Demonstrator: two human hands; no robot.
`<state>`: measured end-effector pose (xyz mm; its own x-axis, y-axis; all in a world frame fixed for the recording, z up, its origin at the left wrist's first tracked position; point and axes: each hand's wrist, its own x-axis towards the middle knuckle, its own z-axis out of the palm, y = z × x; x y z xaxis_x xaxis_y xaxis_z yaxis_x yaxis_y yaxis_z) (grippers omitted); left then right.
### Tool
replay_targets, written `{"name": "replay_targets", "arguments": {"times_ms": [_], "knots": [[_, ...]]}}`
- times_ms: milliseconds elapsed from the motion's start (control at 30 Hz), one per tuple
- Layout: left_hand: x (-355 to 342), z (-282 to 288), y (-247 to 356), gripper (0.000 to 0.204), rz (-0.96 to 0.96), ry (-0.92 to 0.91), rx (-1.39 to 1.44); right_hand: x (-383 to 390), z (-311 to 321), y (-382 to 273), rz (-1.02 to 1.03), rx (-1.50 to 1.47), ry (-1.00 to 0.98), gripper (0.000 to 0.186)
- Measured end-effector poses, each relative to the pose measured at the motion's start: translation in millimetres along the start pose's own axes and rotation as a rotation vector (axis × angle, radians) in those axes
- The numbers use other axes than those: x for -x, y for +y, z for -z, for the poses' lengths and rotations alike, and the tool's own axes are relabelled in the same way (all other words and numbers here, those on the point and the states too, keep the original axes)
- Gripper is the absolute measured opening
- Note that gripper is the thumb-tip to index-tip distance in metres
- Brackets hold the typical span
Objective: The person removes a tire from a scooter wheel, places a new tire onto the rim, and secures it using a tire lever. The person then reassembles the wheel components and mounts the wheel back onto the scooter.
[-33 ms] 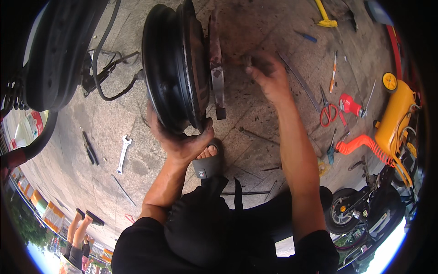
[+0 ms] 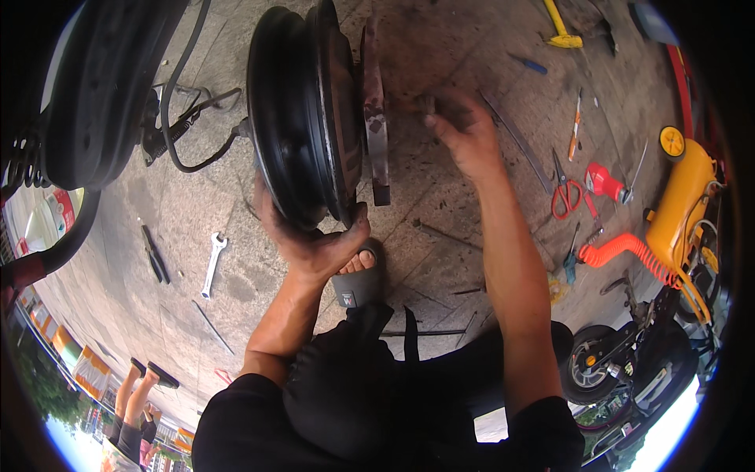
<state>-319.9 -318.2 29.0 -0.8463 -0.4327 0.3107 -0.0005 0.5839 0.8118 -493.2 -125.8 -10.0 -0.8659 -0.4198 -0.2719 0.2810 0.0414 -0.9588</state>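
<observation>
A black wheel rim (image 2: 295, 110) without a tyre stands upright before me, an axle stub and cable on its left side. My left hand (image 2: 311, 244) grips its lower edge, thumb on the right side and fingers underneath on the left. Close to the rim's right face runs a worn, flat metal bar (image 2: 376, 130); whether they touch I cannot tell. Right of that bar, my right hand (image 2: 464, 130) is closed with thumb and fingers pinched at a small dark piece. Shadow hides what it is and whether it joins the axle.
Left on the paving lie a spanner (image 2: 212, 266) and black-handled pliers (image 2: 155, 254). To the right are a long flat bar (image 2: 517, 141), red-handled scissors (image 2: 565, 197), a yellow hammer (image 2: 562, 35), a red bottle (image 2: 604, 182) and a yellow air tank (image 2: 683, 204) with a coiled orange hose (image 2: 629, 250).
</observation>
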Motion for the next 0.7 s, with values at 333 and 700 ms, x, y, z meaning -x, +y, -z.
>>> {"name": "replay_targets", "arguments": {"times_ms": [333,700], "knots": [[1,-3,0,0.114,-0.008,0.026,-0.052,2,-10,19,0.103,-0.141,0.066,0.037],[-1,-1,0,0.114,-0.025,0.01,-0.004,1,-3,24,0.009,-0.222,0.024,0.037]]}}
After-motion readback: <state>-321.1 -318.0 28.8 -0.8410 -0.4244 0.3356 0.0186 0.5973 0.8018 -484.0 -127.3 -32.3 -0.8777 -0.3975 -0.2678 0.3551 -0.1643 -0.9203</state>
